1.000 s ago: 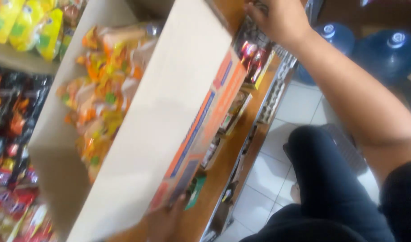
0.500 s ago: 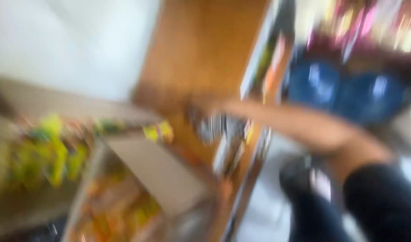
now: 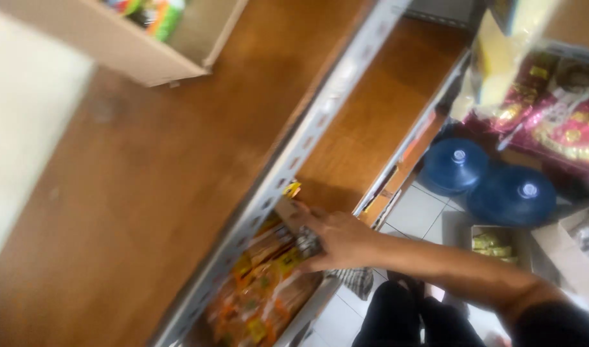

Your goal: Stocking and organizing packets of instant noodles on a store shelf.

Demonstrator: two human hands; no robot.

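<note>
head view: hands (image 3: 338, 241) on orange packets (image 3: 262, 289)

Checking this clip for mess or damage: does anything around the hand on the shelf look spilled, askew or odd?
Nothing looks spilled or broken. The right hand rests on orange snack packets heaped loosely in a cardboard box on the wooden shelf. The packets lie jumbled, not stacked. Two blue water jugs stand upright on the tiled floor.
</note>
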